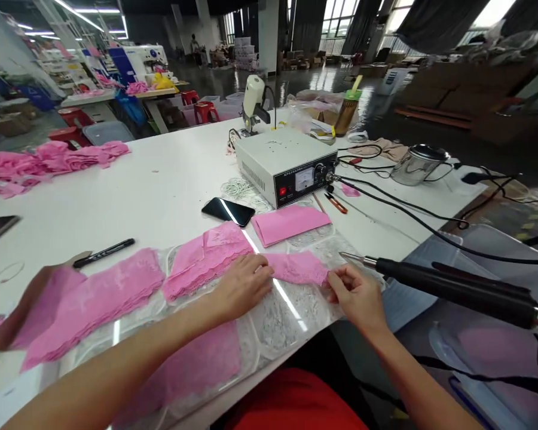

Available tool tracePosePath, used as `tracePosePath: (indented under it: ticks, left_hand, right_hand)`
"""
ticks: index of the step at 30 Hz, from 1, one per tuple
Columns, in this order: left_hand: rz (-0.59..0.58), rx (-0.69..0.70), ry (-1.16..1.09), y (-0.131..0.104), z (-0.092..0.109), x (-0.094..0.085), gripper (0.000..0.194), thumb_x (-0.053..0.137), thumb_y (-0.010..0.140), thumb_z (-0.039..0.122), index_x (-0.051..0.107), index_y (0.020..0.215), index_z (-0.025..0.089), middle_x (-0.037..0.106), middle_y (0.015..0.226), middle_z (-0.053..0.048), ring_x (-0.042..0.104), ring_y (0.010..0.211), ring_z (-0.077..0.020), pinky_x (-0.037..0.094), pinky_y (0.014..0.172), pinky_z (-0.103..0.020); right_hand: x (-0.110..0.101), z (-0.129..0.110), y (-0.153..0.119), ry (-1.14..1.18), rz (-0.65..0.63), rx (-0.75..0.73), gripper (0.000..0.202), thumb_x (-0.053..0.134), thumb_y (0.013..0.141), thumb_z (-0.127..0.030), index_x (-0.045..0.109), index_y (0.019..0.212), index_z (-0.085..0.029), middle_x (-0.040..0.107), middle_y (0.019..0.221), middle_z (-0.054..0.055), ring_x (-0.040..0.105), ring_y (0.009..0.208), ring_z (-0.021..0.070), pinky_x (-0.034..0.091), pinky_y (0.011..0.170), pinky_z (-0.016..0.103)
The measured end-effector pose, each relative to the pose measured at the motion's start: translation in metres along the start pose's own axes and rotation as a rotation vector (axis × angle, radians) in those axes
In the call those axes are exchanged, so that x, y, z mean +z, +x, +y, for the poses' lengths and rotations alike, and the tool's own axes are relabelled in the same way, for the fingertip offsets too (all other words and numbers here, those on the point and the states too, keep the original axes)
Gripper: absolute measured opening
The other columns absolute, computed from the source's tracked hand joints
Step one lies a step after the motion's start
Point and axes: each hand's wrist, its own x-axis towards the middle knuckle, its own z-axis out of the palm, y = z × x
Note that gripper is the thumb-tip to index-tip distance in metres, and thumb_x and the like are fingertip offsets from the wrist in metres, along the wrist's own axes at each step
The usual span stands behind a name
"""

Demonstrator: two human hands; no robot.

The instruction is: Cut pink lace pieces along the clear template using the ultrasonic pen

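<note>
A pink lace fabric piece stretches between my hands over a clear mat with lace-like white patterning. My left hand, fingers bent together, grips its left end. At the right end, my right hand pinches the edge between thumb and fingers. Just behind lies a folded pink fabric piece. Left of my left hand is a stack of pink lace pieces. A black pen-shaped tool with a pointed metal tip reaches in from the right, its tip above my right hand.
A white control box with cables, a phone and orange snips lie beyond. At left, another person's hand touches a pink stack, near a black marker. Plastic bins stand at right.
</note>
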Motion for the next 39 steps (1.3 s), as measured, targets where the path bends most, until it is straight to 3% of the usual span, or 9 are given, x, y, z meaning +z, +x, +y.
tracePosePath:
  ticks: [5,9,12,15,19,25,28,36,39]
  left_hand:
    - [-0.023,-0.076,0.013,0.016,0.001,0.014,0.016,0.05,0.091,0.025,0.064,0.091,0.017,0.062,0.101,-0.01,0.057,0.096,-0.0243,0.045,0.086,-0.04]
    - [-0.071,-0.138,-0.07,0.026,0.004,-0.007,0.026,0.044,0.093,0.025,0.062,0.076,0.017,0.063,0.075,-0.002,0.058,0.068,-0.0145,0.046,0.064,-0.026]
    - [-0.083,-0.187,-0.104,0.013,0.012,-0.025,0.028,0.046,0.092,0.028,0.061,0.071,0.017,0.059,0.065,0.001,0.053,0.056,-0.0117,0.042,0.053,-0.023]
    - [0.0,-0.23,-0.08,-0.012,0.031,-0.024,0.017,0.049,0.091,0.027,0.062,0.085,0.018,0.064,0.086,-0.003,0.06,0.076,-0.0152,0.048,0.066,-0.026]
    - [0.037,-0.199,-0.009,-0.04,0.055,0.005,0.019,0.064,0.084,0.027,0.064,0.102,0.021,0.06,0.109,-0.007,0.057,0.1,-0.0206,0.047,0.087,-0.034]
    - [0.114,-0.222,0.087,-0.038,0.052,0.036,0.018,0.048,0.094,0.023,0.065,0.091,0.019,0.059,0.1,-0.008,0.055,0.091,-0.0198,0.044,0.084,-0.036]
    - [0.14,-0.218,0.091,-0.038,0.055,0.036,0.019,0.045,0.095,0.022,0.063,0.087,0.018,0.059,0.1,-0.008,0.054,0.092,-0.019,0.044,0.084,-0.034]
    - [0.098,-0.166,0.09,-0.069,0.089,0.024,0.016,0.046,0.088,0.015,0.058,0.076,0.017,0.061,0.092,-0.006,0.056,0.085,-0.017,0.044,0.08,-0.032]
    - [0.121,-0.157,0.106,-0.064,0.09,0.028,0.017,0.046,0.091,0.02,0.062,0.091,0.016,0.063,0.101,-0.009,0.058,0.093,-0.0195,0.045,0.085,-0.034]
  right_hand:
    - [-0.006,0.011,-0.001,-0.154,0.086,-0.195,0.026,0.056,0.081,-0.042,0.058,0.069,-0.02,0.062,0.057,0.001,0.056,0.047,0.0137,0.045,0.049,0.027]
    - [-0.012,0.015,0.007,-0.283,0.088,-0.27,0.026,0.055,0.08,-0.042,0.057,0.064,-0.02,0.058,0.052,0.0,0.052,0.046,0.0138,0.041,0.049,0.027]
    - [-0.019,0.019,0.01,-0.377,0.005,-0.319,0.028,0.053,0.079,-0.042,0.055,0.061,-0.021,0.058,0.051,0.0,0.052,0.047,0.0137,0.038,0.051,0.026]
    - [-0.025,0.022,0.009,-0.444,-0.052,-0.37,0.025,0.052,0.078,-0.04,0.053,0.061,-0.021,0.057,0.052,-0.001,0.05,0.048,0.013,0.034,0.052,0.026]
    - [-0.031,0.026,0.01,-0.524,-0.091,-0.392,0.022,0.053,0.075,-0.039,0.051,0.061,-0.021,0.057,0.052,-0.002,0.05,0.048,0.0132,0.031,0.052,0.026]
    - [-0.033,0.025,0.017,-0.639,-0.149,-0.404,0.018,0.052,0.074,-0.036,0.051,0.063,-0.022,0.059,0.053,-0.001,0.05,0.048,0.0138,0.029,0.052,0.026]
    - [-0.036,0.024,0.018,-0.661,-0.167,-0.417,0.02,0.051,0.074,-0.036,0.05,0.061,-0.022,0.058,0.051,0.0,0.048,0.047,0.0135,0.029,0.052,0.025]
    - [-0.058,0.025,0.015,-0.842,-0.162,-0.434,0.026,0.05,0.077,-0.035,0.049,0.055,-0.022,0.056,0.049,-0.001,0.048,0.046,0.0146,0.025,0.049,0.025]
    - [-0.059,0.025,0.013,-0.8,-0.094,-0.509,0.022,0.052,0.079,-0.039,0.057,0.065,-0.022,0.057,0.051,-0.002,0.052,0.046,0.0142,0.029,0.047,0.024]
